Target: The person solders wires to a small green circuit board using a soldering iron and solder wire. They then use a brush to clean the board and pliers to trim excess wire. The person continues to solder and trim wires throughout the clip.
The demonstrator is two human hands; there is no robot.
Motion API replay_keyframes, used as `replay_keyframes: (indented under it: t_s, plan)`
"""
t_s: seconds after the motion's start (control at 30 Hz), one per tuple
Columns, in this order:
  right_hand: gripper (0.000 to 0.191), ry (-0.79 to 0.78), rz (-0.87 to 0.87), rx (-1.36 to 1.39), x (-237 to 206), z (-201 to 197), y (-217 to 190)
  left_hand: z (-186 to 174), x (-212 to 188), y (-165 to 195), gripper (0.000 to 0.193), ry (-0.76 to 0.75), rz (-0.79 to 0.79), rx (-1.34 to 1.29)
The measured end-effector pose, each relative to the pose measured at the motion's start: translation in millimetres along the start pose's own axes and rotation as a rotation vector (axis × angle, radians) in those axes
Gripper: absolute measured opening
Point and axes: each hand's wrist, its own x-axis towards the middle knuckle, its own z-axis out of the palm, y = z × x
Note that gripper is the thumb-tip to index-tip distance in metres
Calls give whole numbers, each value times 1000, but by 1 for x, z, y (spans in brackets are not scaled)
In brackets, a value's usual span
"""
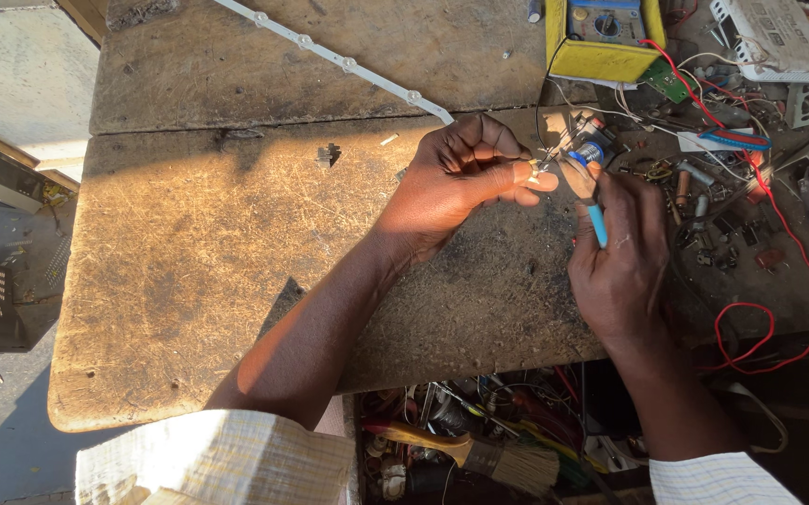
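Head view looks straight down on your two hands meeting near the far right part of the worn wooden worktop (217, 271). Your left hand (456, 182) comes in on a bare forearm from the near edge, wrist bent, fingers curled, with thumb and forefinger pinched together on a small metal component (534, 169) whose kind is too small to tell. Your right hand (618, 252) rises from the near right edge, back of the hand up, its grip clamped around a blue-handled tool (595, 221); the tool's tip points away from you and sits just beside the small component, though whether the two touch cannot be told.

Just beyond your fingertips lies a small blue cylindrical part (592, 151) among loose wires. A long white LED strip (334, 58) runs diagonally across the far board and ends just behind your left hand. A yellow multimeter (604, 36) sits at the far edge, to the right of the strip. A red wire (783, 224) loops from the meter along the right side of the worktop through a heap of small electronic parts (713, 215). A little dark bracket (328, 154) lies alone to the left of your left hand. Below the near edge, a paintbrush (479, 456) rests on a tangle of cables.
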Motion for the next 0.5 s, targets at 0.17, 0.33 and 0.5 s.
replay_keyframes:
  t_s: [0.17, 0.33, 0.5]
  plan:
    - [38, -14, 18, 39, 0, 0, 2, 2, 1, -3, 12, 6, 94, 187]
    - [36, -4, 29, -6, 0, 0, 0, 0, 0, -6, 12, 14, 118, 185]
    - [37, 0, 27, 9, 0, 0, 1, 0, -2, -8, 14, 17, 145, 220]
